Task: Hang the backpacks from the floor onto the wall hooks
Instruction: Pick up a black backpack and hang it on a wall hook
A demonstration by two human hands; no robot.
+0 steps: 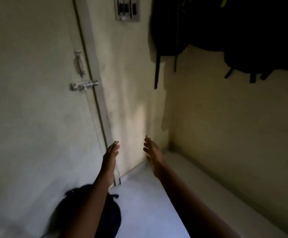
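Note:
A dark backpack (109, 215) lies on the pale floor at the foot of the door, partly hidden behind my left forearm. Two black backpacks hang high on the right wall: one (182, 26) near the corner with straps dangling, another (263, 45) further right. The hooks themselves are hidden. My left hand (110, 157) and my right hand (152, 153) are both stretched forward with straight fingers, palms facing each other, holding nothing, above the floor near the corner.
A closed pale door (36, 100) with a metal handle (79, 63) and a sliding bolt (84, 85) fills the left. A switch panel (127, 8) sits on the wall strip beside it. A raised ledge (208, 177) runs along the right wall.

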